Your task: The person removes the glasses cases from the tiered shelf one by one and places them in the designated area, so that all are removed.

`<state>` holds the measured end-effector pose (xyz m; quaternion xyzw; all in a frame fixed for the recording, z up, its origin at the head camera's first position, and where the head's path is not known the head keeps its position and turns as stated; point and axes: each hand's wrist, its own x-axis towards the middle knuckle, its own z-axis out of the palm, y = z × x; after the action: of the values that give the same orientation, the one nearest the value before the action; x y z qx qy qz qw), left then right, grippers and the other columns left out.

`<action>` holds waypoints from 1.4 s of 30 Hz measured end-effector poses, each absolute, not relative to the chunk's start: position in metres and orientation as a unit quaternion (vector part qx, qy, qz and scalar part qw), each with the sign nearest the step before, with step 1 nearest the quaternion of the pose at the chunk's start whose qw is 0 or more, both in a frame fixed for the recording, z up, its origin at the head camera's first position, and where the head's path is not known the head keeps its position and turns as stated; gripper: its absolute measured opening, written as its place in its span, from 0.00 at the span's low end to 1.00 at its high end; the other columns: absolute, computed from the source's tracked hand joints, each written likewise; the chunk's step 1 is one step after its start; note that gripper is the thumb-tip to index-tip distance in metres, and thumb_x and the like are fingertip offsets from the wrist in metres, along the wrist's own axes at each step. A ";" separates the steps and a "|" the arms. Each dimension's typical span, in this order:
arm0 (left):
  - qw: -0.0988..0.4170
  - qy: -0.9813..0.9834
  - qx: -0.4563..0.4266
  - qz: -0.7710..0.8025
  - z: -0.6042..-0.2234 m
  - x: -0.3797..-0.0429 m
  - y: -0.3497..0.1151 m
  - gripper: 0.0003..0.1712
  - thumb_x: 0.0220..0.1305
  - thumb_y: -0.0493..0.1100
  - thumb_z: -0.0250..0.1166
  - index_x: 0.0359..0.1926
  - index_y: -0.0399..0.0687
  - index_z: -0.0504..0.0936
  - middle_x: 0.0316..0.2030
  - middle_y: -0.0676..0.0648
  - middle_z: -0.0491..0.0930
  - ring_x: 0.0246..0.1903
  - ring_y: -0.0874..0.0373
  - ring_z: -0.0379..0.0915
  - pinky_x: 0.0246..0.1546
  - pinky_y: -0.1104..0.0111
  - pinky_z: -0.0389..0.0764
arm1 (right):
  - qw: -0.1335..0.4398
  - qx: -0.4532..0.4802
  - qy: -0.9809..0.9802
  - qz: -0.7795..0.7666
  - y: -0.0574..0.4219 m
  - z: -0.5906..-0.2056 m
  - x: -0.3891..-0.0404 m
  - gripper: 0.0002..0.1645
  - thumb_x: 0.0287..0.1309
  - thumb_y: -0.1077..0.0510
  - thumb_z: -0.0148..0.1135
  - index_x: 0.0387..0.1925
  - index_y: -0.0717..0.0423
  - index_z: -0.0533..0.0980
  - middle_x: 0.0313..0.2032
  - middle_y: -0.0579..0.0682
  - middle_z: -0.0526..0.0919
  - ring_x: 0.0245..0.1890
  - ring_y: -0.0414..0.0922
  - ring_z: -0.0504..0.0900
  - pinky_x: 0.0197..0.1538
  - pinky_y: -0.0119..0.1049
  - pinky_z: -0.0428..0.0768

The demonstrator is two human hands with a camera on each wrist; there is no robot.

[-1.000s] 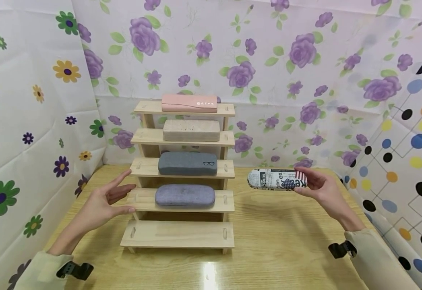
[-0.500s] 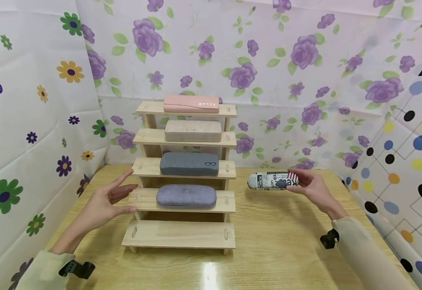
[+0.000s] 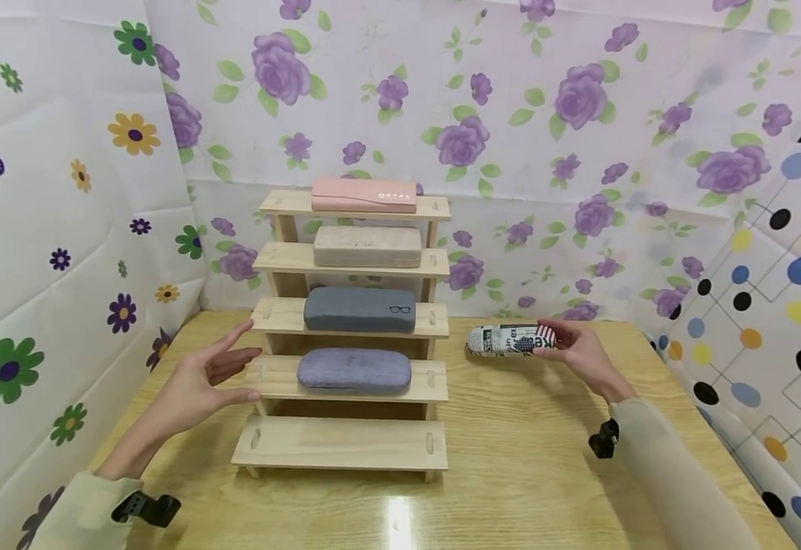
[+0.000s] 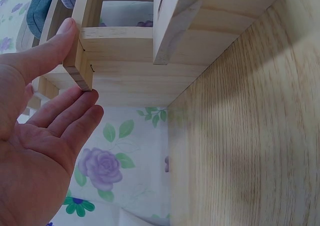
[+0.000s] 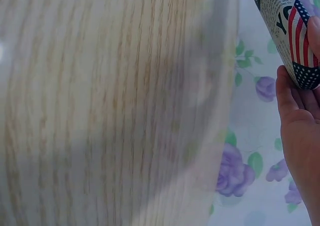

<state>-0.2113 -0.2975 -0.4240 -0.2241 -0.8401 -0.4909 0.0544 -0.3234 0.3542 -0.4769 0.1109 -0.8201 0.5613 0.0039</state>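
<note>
My right hand (image 3: 582, 357) pinches the right end of a newspaper-print glasses case (image 3: 504, 339) with a striped flag pattern, to the right of the stand. In the right wrist view the fingers lie under the case's end and the thumb on its side. My left hand (image 3: 190, 384) is at the left side of a wooden tiered display stand (image 3: 338, 443). In the left wrist view its thumb and fingers hold a board's end between them. The stand bears a lavender glasses case (image 3: 354, 370), a blue-grey case (image 3: 359, 309), a beige case (image 3: 368, 247) and a pink case (image 3: 364, 195), each on its own tier.
The stand is on a wood-grain table (image 3: 510, 473). Floral cloth (image 3: 373, 69) hangs behind it, with flower-print cloth (image 3: 43, 305) on the left and dotted cloth (image 3: 786, 328) on the right. The lowest tier is bare wood.
My right hand has moved left with the newspaper-print glasses case, and the case now looks slightly smaller. My left hand has stayed at the stand. The view has shifted slightly.
</note>
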 end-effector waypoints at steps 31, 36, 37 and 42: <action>0.063 -0.845 -0.227 -0.480 -0.423 -0.211 -0.297 0.61 0.56 0.35 0.82 0.84 0.61 0.57 0.64 0.35 0.79 0.63 0.41 0.76 0.59 0.76 0.78 | -0.060 0.124 -0.853 0.504 0.361 -0.475 -0.344 0.46 0.62 0.63 0.76 0.77 0.68 0.64 0.75 0.67 0.65 0.77 0.66 0.58 0.78 0.58 0.60; 0.059 -0.842 -0.232 -0.484 -0.421 -0.212 -0.297 0.61 0.56 0.34 0.82 0.84 0.60 0.57 0.64 0.34 0.79 0.63 0.39 0.76 0.60 0.72 0.78 | -0.060 0.135 -0.868 0.473 0.362 -0.482 -0.345 0.46 0.62 0.66 0.75 0.76 0.71 0.63 0.74 0.70 0.66 0.73 0.70 0.64 0.74 0.59 0.67; 0.058 -0.841 -0.232 -0.485 -0.421 -0.212 -0.297 0.61 0.56 0.35 0.82 0.84 0.60 0.57 0.64 0.34 0.79 0.63 0.39 0.76 0.61 0.72 0.79 | -0.059 0.136 -0.871 0.469 0.362 -0.483 -0.345 0.46 0.61 0.66 0.75 0.76 0.72 0.63 0.73 0.70 0.66 0.72 0.71 0.65 0.73 0.59 0.68; 0.059 -0.845 -0.226 -0.482 -0.421 -0.210 -0.299 0.62 0.56 0.34 0.82 0.84 0.59 0.57 0.64 0.34 0.79 0.63 0.38 0.76 0.60 0.72 0.79 | -0.060 0.145 -0.883 0.442 0.359 -0.487 -0.349 0.45 0.61 0.68 0.74 0.75 0.73 0.63 0.73 0.72 0.66 0.70 0.73 0.67 0.71 0.59 0.71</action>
<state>-0.2105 -0.2988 -0.4208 -0.2257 -0.8447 -0.4816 0.0591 -0.3489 0.3587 -0.4873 0.1447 -0.8833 0.4419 -0.0603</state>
